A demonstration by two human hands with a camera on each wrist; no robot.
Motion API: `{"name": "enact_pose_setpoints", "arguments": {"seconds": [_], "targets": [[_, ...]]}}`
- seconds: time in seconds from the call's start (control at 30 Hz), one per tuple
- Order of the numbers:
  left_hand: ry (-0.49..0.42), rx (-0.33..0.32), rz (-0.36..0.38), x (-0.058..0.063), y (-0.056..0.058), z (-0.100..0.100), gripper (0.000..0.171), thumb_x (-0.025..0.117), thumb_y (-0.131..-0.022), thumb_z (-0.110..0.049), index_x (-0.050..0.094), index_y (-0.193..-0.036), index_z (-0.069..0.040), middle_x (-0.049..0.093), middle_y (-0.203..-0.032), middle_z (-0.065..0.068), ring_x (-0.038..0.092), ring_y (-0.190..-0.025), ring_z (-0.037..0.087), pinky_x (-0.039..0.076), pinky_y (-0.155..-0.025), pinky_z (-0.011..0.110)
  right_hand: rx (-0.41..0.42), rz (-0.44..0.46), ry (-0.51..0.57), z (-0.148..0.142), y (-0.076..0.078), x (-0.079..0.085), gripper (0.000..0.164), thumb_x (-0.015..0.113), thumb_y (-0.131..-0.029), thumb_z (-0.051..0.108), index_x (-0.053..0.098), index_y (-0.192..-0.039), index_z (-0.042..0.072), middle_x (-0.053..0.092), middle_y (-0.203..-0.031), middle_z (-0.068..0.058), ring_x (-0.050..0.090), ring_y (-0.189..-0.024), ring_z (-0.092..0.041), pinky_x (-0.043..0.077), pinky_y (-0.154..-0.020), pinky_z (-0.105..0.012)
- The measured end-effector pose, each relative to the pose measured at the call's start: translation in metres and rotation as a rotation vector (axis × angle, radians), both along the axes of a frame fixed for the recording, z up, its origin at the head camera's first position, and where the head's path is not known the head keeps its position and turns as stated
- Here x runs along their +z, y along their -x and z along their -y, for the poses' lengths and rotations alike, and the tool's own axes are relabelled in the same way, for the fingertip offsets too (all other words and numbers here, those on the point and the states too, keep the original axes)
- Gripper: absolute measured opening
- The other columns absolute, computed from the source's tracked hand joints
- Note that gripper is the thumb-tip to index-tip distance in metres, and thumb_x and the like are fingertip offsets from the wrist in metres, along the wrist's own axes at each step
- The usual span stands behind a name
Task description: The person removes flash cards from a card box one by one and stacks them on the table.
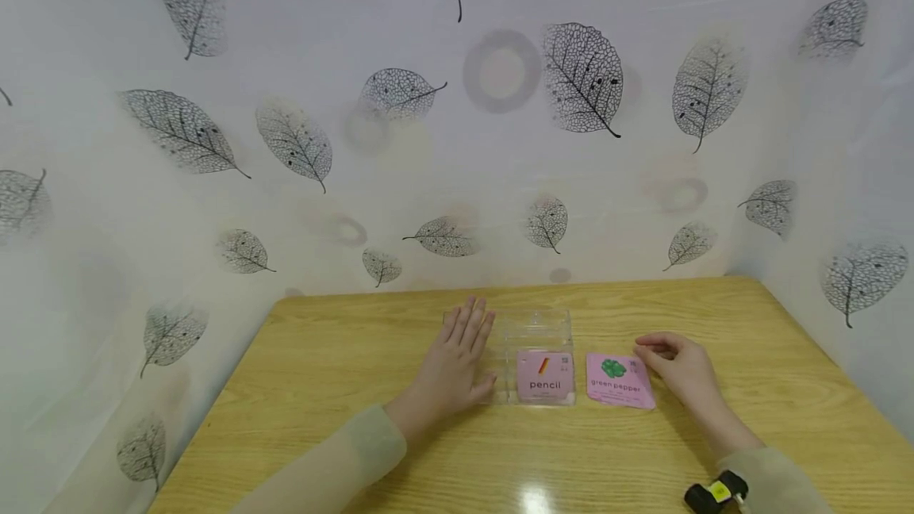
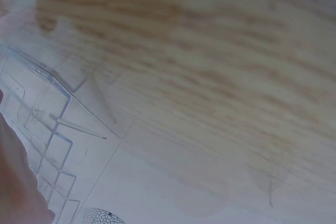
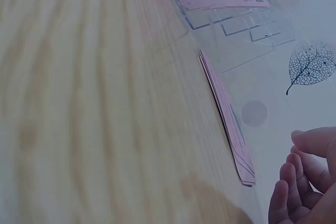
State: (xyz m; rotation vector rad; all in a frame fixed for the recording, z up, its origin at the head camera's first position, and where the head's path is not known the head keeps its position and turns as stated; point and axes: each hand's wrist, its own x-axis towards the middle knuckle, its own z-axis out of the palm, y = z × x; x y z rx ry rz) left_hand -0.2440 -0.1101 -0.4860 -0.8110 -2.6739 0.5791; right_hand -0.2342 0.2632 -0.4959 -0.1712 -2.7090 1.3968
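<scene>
Stretched out with straight fingers, my left hand (image 1: 451,367) rests over the left side of a clear plastic card holder (image 1: 537,319). The left wrist view catches the holder's stepped clear edges (image 2: 65,150) beside part of that hand. A pink "pencil" card (image 1: 546,393) sits in the holder's front right section. To the right of the holder, a thin stack of pink cards (image 3: 226,119) lies on the table, with a "green pepper" card (image 1: 618,395) on top. My right hand (image 1: 683,367) is by the stack's upper right corner, fingers loosely bent and holding nothing.
The wooden table (image 1: 300,387) backs onto a pale curtain (image 1: 457,157) printed with dark leaves, which also closes off both sides. A black strap device with a yellow label (image 1: 717,490) is at my right wrist.
</scene>
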Motion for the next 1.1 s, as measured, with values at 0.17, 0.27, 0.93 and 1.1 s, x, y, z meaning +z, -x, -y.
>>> {"name": "enact_pose_setpoints", "arguments": {"seconds": [0.17, 0.27, 0.93, 1.1], "targets": [[0.0, 0.0, 0.003, 0.0, 0.0, 0.0, 0.097, 0.038, -0.104, -0.067, 0.01, -0.17, -0.002, 0.004, -0.179, 0.022, 0.007, -0.167, 0.038, 0.013, -0.137, 0.047, 0.009, 0.002, 0.019, 0.002, 0.001, -0.001, 0.034, 0.071, -0.102, 0.017, 0.07, -0.123, -0.009, 0.074, -0.109, -0.021, 0.057, -0.079, 0.003, 0.055, -0.065, -0.015], [0.009, 0.003, 0.004, 0.0, 0.0, 0.0, 0.097, 0.037, -0.104, -0.067, 0.009, -0.17, -0.002, 0.002, -0.179, 0.022, 0.006, -0.167, 0.038, 0.013, -0.137, 0.047, 0.014, -0.003, 0.012, 0.003, 0.001, -0.002, 0.034, 0.071, -0.102, 0.018, 0.07, -0.123, -0.009, 0.075, -0.11, -0.021, 0.057, -0.079, 0.004, 0.055, -0.065, -0.014], [0.002, -0.004, -0.006, -0.001, 0.001, 0.0, 0.097, 0.039, -0.104, -0.067, 0.011, -0.17, -0.002, 0.003, -0.178, 0.022, 0.008, -0.167, 0.038, 0.014, -0.137, 0.047, 0.066, -0.039, 0.026, 0.02, -0.004, 0.005, 0.029, 0.073, -0.1, 0.013, 0.072, -0.12, -0.008, 0.076, -0.109, -0.019, 0.058, -0.079, 0.006, 0.055, -0.067, -0.015], [-0.001, -0.003, -0.002, -0.002, 0.001, 0.0, 0.097, 0.039, -0.104, -0.067, 0.011, -0.17, -0.002, 0.003, -0.179, 0.022, 0.008, -0.167, 0.038, 0.013, -0.137, 0.047, 0.082, -0.052, 0.04, 0.023, -0.004, 0.006, 0.029, 0.073, -0.1, 0.013, 0.072, -0.12, -0.008, 0.076, -0.108, -0.019, 0.058, -0.08, 0.006, 0.055, -0.068, -0.016]]}}
